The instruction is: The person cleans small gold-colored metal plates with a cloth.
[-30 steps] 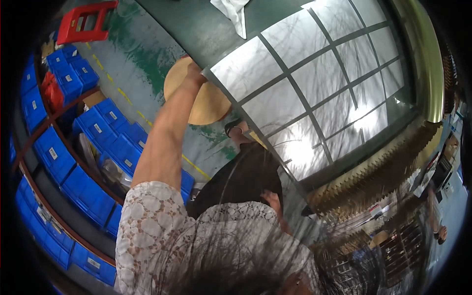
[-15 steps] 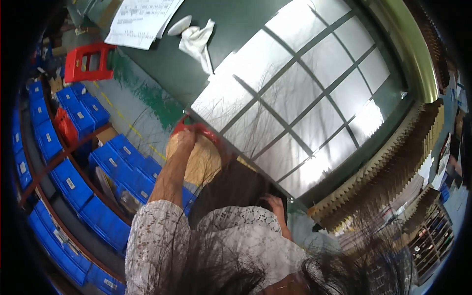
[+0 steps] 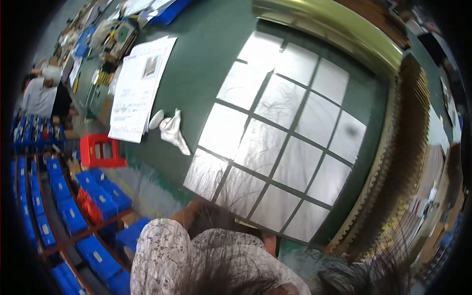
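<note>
Round tan disc gone from view | hands hidden | green table [image 3: 206, 64] fills frame

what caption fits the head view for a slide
Head view over a green table with a glossy grid panel, papers and a white rag; blue bins at left, hands hidden.

We see a white lace sleeve [image 3: 162, 250] with a small floral openwork pattern, covering the shoulder and upper arm at the lower edge. Below it the forearm [image 3: 189, 216] is bare. Loose strands of dark hair [image 3: 231, 265] fall across the sleeve and the frame's lower middle. Neither hand is clearly visible; both are hidden behind hair and sleeve.
</note>
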Demonstrator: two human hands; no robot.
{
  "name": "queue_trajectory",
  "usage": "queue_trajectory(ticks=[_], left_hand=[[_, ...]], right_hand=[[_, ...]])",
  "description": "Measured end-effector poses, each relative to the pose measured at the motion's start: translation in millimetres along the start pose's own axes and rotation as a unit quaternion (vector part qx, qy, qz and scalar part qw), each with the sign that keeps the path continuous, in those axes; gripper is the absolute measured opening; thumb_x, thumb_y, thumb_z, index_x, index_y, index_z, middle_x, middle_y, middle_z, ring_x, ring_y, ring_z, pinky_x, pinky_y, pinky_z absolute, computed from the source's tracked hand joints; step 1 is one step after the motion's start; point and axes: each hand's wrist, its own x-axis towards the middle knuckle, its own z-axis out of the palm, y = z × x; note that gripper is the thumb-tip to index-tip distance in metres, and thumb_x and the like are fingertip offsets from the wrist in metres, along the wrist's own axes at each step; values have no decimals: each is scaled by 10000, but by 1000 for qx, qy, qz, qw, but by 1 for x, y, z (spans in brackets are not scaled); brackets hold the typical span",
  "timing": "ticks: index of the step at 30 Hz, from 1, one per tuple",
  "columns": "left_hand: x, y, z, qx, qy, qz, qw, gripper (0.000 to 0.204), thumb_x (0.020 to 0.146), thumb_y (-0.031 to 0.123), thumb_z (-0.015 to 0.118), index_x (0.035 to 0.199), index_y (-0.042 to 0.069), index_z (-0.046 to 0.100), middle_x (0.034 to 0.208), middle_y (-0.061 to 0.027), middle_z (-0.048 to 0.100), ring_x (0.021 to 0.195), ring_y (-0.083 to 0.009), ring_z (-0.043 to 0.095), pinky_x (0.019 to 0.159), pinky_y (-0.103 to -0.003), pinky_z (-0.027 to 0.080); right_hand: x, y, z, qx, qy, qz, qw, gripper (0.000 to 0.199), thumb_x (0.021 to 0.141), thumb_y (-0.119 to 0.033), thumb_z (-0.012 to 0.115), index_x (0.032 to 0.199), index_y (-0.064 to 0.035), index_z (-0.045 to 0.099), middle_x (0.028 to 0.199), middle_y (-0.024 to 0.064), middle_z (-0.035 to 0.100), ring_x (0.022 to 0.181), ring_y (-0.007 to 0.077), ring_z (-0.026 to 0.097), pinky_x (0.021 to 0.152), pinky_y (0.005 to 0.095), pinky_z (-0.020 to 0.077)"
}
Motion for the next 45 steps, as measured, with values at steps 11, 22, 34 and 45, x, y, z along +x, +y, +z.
queue_trajectory(ticks=[11, 22, 34, 45], left_hand=[[88, -11, -210, -271, 174, 199, 926, 249, 895, 210, 535, 1027, 52, 675, 964, -108, 682, 858, -191, 635, 734, -385, 505], [-45, 13, -307, -514, 515, 152, 669, 240, 902, 143, 509, 1019, -25, 635, 936, -201, 647, 861, -343, 618, 802, -419, 476], [-150, 38, -282, -446, 644, 171, 597, 219, 876, 42, 518, 1084, 22, 583, 1104, -167, 559, 1052, -351, 524, 908, -404, 421], [-249, 61, -356, -250, 803, 218, 496, 220, 747, -123, 521, 848, 23, 651, 894, -126, 634, 838, -277, 606, 736, -344, 485]], right_hand=[[0, -61, 63, -206, 403, -109, 885, 327, 708, -92, 674, 1021, -49, 589, 1021, 154, 597, 994, 352, 545, 895, 432, 444], [23, -141, 72, -276, 319, -215, 881, 180, 761, -45, 623, 935, -59, 581, 1015, 83, 577, 927, 275, 555, 800, 376, 470], [4, -171, 8, -271, 485, -208, 805, 301, 800, -63, 603, 1100, -52, 588, 1182, 136, 565, 1072, 321, 529, 916, 415, 411], [42, 181, 70, -65, 257, 164, 950, 282, 863, -120, 503, 1083, -9, 639, 1061, 238, 641, 1013, 348, 616, 863, 422, 478]])
